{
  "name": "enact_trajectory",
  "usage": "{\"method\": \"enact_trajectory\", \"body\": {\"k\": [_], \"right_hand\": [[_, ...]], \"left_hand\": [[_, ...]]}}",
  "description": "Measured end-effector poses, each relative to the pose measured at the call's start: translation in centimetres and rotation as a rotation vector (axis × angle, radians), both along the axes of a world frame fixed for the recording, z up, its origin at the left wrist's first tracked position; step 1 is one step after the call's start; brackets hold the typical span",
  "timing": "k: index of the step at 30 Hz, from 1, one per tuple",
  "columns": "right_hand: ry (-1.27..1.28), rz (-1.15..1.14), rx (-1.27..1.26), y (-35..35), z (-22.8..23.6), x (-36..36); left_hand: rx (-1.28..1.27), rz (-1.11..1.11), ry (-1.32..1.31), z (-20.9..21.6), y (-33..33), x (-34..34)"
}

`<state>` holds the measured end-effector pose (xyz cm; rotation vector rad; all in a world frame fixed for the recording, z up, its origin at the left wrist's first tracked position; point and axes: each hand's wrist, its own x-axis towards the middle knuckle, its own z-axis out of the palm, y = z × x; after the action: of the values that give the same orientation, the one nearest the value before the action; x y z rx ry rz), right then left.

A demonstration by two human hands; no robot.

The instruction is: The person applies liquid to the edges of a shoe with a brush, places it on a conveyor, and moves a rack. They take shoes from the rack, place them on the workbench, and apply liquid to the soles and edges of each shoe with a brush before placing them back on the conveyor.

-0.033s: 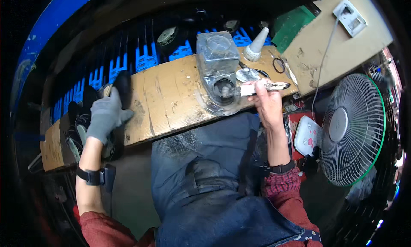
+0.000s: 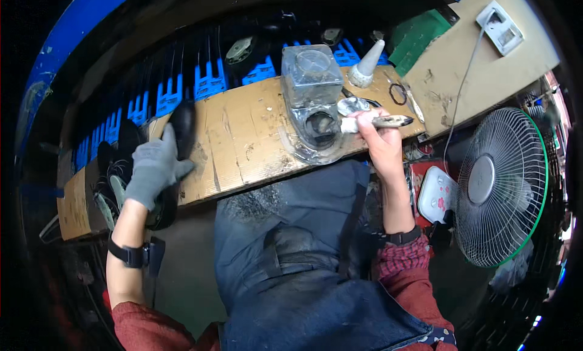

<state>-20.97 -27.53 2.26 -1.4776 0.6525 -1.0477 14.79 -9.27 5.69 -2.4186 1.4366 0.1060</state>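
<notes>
My left hand [image 2: 153,168], in a grey glove, is closed on a black shoe [image 2: 182,123] at the left part of the cardboard-covered bench. The glove covers much of the shoe. Between bare fingers and thumb, my right hand [image 2: 382,138] grips a brush [image 2: 395,121] with a stained handle and a white band. The brush points left, its bristle end in the round mouth of a clear plastic pot [image 2: 313,92]. Dark residue coats that mouth. More dark shoes [image 2: 116,187] lie beside my left hand, partly hidden.
Behind the bench [image 2: 237,144] runs a row of blue pronged racks [image 2: 209,80]. A whitish cone [image 2: 370,59], a black ring [image 2: 398,94] and a smeared metallic-looking piece [image 2: 352,106] sit right of the pot. At far right stands a fan [image 2: 498,181], near a white flowered box [image 2: 434,193].
My left hand and the black shoe have shifted slightly, the shoe's end a little to the right. The brush stays in the pot's mouth, its bristle end barely moved.
</notes>
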Motion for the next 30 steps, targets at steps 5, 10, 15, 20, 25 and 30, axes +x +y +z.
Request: {"method": "enact_trajectory", "body": {"k": [5, 10, 15, 20, 25, 30], "right_hand": [[0.529, -0.030, -0.626, -1.2, -0.2, 1.8], [0.564, 0.074, -0.679, -1.4, -0.2, 2.4], [0.432, 0.076, -0.671, -1.6, 0.4, 3.0], [0.445, -0.165, -0.554, -0.2, -0.7, 2.8], [0.173, -0.287, -0.097, 2.7, -3.2, 2.4], [-0.108, 0.136, 0.295, 6.4, -0.7, 8.7]], "left_hand": [[0.047, -0.033, 0.112, 2.9, 0.8, -4.3], [-0.023, 0.040, 0.237, 3.5, -0.1, -1.3], [-0.477, 0.317, 0.365, 5.9, 0.5, -1.8], [-1.142, 0.005, 0.388, 2.4, 3.2, -5.3], [-0.935, 0.154, 0.742, -0.9, 3.0, -12.4], [-1.054, -0.274, 0.545, -6.8, 10.2, -10.5]]}}
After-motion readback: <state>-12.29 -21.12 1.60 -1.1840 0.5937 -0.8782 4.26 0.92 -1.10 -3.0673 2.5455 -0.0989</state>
